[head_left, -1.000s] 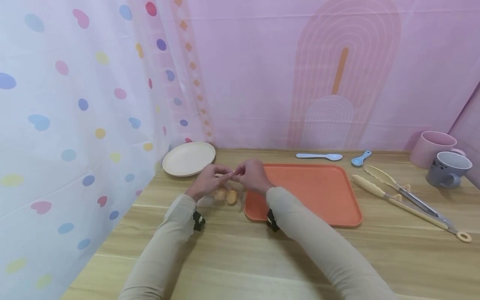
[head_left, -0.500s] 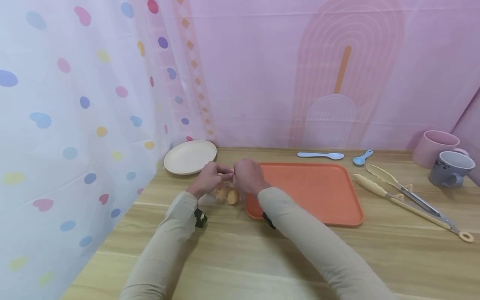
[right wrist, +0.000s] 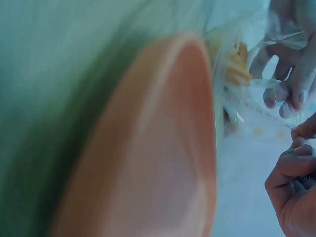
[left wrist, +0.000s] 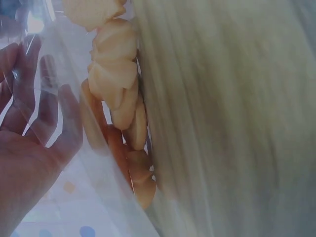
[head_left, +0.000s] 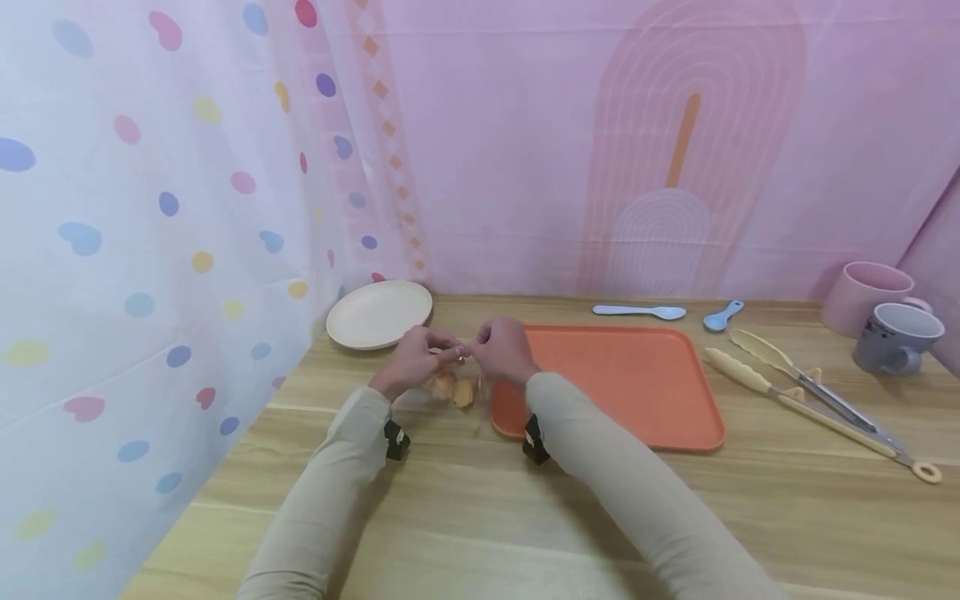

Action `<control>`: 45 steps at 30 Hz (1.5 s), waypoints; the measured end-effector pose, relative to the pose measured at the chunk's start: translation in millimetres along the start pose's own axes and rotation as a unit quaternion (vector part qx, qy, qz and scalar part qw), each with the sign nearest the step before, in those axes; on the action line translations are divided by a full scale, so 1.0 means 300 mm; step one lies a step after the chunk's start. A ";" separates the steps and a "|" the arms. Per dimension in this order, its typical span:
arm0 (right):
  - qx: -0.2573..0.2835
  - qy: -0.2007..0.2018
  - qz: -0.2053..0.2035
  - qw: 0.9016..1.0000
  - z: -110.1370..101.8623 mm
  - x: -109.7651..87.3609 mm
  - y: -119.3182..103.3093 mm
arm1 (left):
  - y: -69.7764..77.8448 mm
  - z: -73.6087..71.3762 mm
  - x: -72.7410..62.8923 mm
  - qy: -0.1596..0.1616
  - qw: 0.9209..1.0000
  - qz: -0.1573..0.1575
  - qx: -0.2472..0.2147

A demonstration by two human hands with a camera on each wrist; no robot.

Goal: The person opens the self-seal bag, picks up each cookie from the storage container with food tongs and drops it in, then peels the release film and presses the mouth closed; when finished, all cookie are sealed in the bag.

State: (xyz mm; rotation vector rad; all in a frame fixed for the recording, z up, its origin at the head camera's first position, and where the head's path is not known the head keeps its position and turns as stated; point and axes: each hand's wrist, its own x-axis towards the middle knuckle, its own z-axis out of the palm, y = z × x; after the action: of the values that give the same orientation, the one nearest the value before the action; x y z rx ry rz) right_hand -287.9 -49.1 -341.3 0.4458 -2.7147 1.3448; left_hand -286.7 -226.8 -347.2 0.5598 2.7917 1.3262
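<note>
A clear plastic bag (left wrist: 106, 177) of pale, ridged cookies (left wrist: 116, 64) stands on the table, left of the orange tray, under both hands. My left hand (head_left: 415, 361) pinches the bag's top edge with thumb and fingertips; in the left wrist view its other fingers show through the plastic. Close against it, my right hand (head_left: 506, 350) pinches the same edge from the right. The right wrist view shows the right fingers (right wrist: 289, 175) curled at the bag's printed strip, the left fingers lying behind the film. The fingertips' exact hold is too small to tell in the head view.
The orange tray (head_left: 615, 392) lies right beside the bag. A cream plate (head_left: 379, 314) is behind the left hand. Farther right are a white spoon (head_left: 637, 312), a small blue measuring spoon (head_left: 722, 317), tongs (head_left: 813, 408), a pink mug (head_left: 862, 298) and a grey mug (head_left: 892, 340).
My right hand twisted over at the bag's edge half a second ago and has turned back, slightly to the right. The left hand keeps its place, and the cookies have shifted slightly.
</note>
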 end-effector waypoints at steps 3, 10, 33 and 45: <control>0.077 0.012 0.058 0.995 0.002 0.002 0.005 | 0.004 -0.006 0.000 0.001 1.000 -0.006 -0.008; 0.223 0.061 0.194 0.953 -0.024 0.010 0.050 | -0.015 -0.026 -0.006 0.058 0.997 -0.029 -0.032; 0.302 0.012 0.079 0.950 -0.341 -0.128 0.063 | 0.010 -0.119 -0.036 0.211 0.966 0.017 -0.151; 0.294 0.032 0.060 0.953 -0.418 -0.143 0.088 | 0.033 -0.152 -0.044 0.258 0.953 0.063 -0.147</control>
State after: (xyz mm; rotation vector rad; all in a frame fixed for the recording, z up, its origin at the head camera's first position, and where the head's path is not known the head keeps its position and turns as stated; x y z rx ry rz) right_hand -261.7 74.5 -293.5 0.2621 -2.2750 2.1578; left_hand -278.0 -259.5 -312.5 0.4311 2.8654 2.1444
